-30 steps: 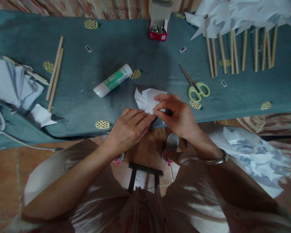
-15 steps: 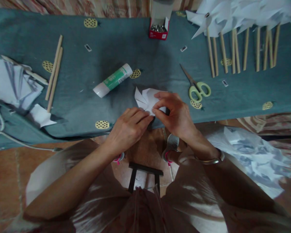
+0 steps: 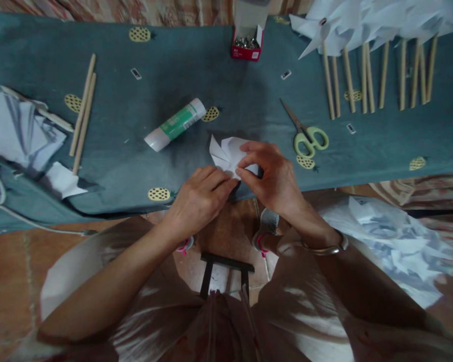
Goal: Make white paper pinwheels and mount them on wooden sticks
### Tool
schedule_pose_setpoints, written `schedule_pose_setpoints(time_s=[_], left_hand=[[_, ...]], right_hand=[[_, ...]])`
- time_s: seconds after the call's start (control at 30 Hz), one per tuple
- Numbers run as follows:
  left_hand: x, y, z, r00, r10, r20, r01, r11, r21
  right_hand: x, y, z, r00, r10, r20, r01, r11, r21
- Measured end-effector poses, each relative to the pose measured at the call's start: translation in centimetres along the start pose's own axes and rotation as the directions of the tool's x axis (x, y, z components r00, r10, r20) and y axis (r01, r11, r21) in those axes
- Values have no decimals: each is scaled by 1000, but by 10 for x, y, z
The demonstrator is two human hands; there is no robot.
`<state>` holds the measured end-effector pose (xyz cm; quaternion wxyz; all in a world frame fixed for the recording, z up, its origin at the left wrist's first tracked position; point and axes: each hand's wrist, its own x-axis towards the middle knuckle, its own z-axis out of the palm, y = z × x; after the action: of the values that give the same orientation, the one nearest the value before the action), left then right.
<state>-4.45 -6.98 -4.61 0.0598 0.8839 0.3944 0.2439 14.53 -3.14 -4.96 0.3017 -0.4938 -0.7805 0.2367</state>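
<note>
A white paper pinwheel [image 3: 230, 150] with folded-over blades lies at the table's front edge, between both hands. My left hand [image 3: 202, 196] has its fingers closed on the near left edge of the paper. From the right, my right hand [image 3: 270, 173] pinches the paper near its middle with thumb and forefinger; the fingertips partly cover the centre. Up and to the left of the hands lies a green-and-white glue stick [image 3: 177, 124]. Scissors with light green handles [image 3: 308, 140] rest to the right, their blades pointing away from me.
At the back stands a red box of metal pins [image 3: 246, 46]. Finished pinwheels on wooden sticks [image 3: 381, 75] lie at the back right. On the left are paper sheets [image 3: 18, 130], loose sticks [image 3: 83, 113] and a white cable [image 3: 41, 223]. A bag of folded paper [image 3: 396, 241] sits beside my right leg.
Both hands keep hold of the paper in nearly the same place. The view has shifted very slightly.
</note>
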Motion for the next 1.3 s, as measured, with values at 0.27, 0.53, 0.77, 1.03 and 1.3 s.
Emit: schedule_pose_setpoints(time_s=[0.27,0.53,0.77,1.03,1.3], left_hand=[[0,0,1,999,26,-26,-25,1000,16],[-1,-1,2,1000,15,-11,-15,1000,13],[-1,-1,2,1000,19,-20,-19,1000,-9],[0,0,1,1000,6,4,-6,1000,5],[1,-1,1,1000,24,-14,-24,999,24]], right_hand=[[1,0,0,1000,-17,-13,17,1000,0],[0,4,1,1000,-11,8,10,999,35],[-2,2,1,997,-78,-18,78,997,-15],[-3,1,0,990,-138,27,139,988,-72],[-11,0,3,963,-268,17,267,947,-180]])
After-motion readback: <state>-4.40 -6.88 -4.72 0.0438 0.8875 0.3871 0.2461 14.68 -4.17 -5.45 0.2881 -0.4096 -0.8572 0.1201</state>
